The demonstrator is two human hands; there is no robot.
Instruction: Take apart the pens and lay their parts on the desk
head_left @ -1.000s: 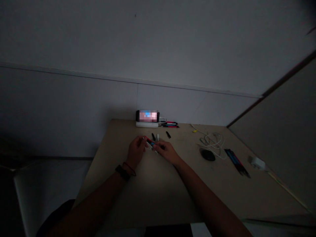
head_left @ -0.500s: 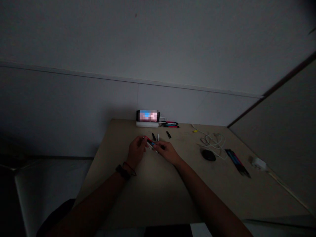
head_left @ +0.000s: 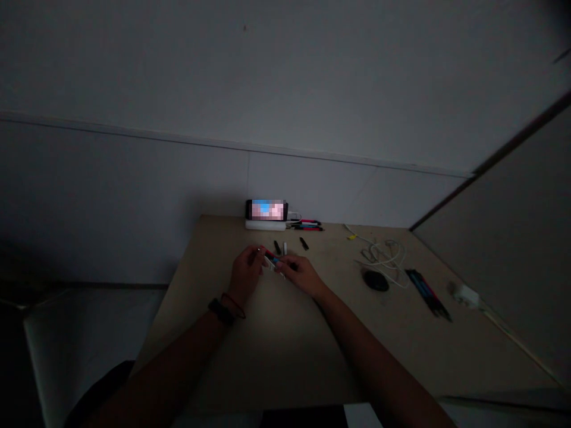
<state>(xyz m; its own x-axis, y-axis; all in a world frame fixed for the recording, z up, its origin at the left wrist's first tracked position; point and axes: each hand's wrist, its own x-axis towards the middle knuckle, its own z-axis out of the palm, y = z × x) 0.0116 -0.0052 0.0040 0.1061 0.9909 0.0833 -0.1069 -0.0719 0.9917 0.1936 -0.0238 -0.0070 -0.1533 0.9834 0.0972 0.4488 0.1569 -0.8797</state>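
Note:
Both my hands meet over the middle of the table, holding a small bunch of pens (head_left: 270, 256) with red, blue, black and white parts. My left hand (head_left: 247, 267) pinches the bunch at its upper left end. The fingers of my right hand (head_left: 300, 272) close on its lower right end. How many pens are in the bunch I cannot tell in this dim light. Just beyond my fingers lie a black pen cap (head_left: 277, 246), a small white piece (head_left: 285, 248) and another black cap (head_left: 304, 243).
A phone (head_left: 266, 210) with a lit screen leans above a white block (head_left: 265, 225) by the wall. Beside it lie several pens (head_left: 307, 227). To the right are a black mouse (head_left: 375, 280), a coiled white cable (head_left: 392, 257), a row of pens (head_left: 428, 294) and a white plug (head_left: 466, 295).
Almost nothing differs. Both hands keep their hold on the bunch of pens, and the whole view has shifted very slightly.

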